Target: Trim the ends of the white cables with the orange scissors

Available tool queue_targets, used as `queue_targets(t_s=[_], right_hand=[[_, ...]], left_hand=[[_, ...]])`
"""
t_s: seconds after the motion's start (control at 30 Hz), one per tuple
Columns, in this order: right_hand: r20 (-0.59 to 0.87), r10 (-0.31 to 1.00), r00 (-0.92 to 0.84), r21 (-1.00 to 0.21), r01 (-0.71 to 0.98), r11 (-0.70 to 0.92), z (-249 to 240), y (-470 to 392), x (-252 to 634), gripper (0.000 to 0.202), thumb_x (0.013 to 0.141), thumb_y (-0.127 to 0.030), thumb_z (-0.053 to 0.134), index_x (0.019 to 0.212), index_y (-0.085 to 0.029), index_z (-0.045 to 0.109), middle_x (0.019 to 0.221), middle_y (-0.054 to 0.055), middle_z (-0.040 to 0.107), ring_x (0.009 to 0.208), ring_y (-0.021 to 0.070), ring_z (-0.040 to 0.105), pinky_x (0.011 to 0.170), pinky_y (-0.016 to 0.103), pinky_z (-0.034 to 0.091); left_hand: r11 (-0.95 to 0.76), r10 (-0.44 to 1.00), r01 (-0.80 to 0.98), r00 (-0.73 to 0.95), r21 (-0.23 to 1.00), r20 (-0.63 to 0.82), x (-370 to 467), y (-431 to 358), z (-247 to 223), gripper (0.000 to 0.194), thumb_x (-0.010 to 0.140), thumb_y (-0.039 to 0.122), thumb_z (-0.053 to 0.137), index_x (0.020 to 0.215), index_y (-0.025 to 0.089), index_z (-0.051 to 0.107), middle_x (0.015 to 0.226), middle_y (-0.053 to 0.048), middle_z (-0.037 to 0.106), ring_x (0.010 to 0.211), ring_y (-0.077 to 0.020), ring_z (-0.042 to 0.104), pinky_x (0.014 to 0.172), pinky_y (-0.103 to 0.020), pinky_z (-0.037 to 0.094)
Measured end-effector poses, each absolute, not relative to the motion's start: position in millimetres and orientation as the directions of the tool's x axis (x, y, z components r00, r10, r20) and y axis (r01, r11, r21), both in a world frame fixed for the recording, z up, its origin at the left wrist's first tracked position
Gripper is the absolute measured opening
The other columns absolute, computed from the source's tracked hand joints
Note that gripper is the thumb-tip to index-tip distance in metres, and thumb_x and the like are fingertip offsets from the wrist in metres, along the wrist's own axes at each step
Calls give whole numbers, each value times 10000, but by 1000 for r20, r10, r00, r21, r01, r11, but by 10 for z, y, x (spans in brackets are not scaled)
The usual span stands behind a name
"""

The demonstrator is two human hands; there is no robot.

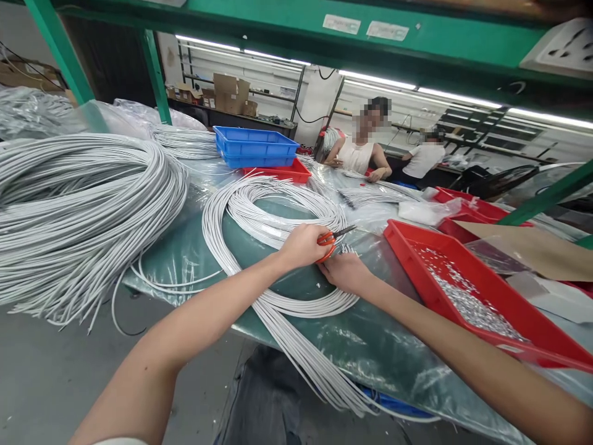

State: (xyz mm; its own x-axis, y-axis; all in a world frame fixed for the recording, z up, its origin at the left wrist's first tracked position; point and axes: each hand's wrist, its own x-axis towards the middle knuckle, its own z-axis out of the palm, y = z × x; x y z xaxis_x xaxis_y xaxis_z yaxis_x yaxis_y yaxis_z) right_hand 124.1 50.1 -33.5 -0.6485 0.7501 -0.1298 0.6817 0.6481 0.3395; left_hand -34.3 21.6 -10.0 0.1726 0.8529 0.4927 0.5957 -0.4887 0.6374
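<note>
Scissors point(330, 243) with orange handles and dark blades are in my left hand point(303, 245), its fingers closed round the handles. The blades point right, above my other hand. My right hand point(346, 273) is closed at the right side of a coil of white cables point(217, 232). Short cable ends point(348, 248) stick up just beyond its knuckles, and its fingertips are partly hidden. Under my forearms the coil lies on the green table, its loose tail hanging over the front edge.
A large heap of white cables point(83, 210) lies at left. A blue bin point(254, 148) stands by a red tray point(296, 170) behind the coil. At right, a red tray point(398, 238) holds small shiny pieces. Two people sit beyond the table. A green shelf beam point(278, 25) crosses overhead.
</note>
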Motion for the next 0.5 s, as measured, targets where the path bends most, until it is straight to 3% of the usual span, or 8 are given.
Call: queue_targets(t_s=[0.1,0.17,0.33,0.5], right_hand=[[-148,737,-660,267,691,672,-367,540,1227,345,954,-173,358,1049,-108,684,1003,208,724,927,325,684,740,366,451],[-136,745,-654,213,715,666,-375,572,1240,334,949,-172,365,989,-103,690,968,216,723,914,322,682,749,367,451],[-80,749,-658,-7,751,660,-296,701,1405,465,1009,-365,264,789,-164,622,787,106,700,747,216,656,686,294,463],[7,803,-595,-224,782,581,-67,923,1885,590,983,-549,94,620,-211,414,554,0,519,509,128,486,528,237,425]], left_hand=[[-490,852,601,175,632,494,-347,216,-96,145,691,197,524,568,187,448,554,35,404,555,-113,280,548,-268,212],[-484,852,610,165,628,496,-359,214,-86,136,697,202,526,576,187,468,555,33,410,555,-116,280,549,-269,212],[-471,847,637,132,611,515,-407,215,-54,136,721,221,521,591,185,503,551,25,424,544,-120,269,542,-273,203],[-464,848,655,133,596,514,-421,237,-62,138,729,234,527,601,188,507,550,27,434,537,-118,303,541,-266,214]])
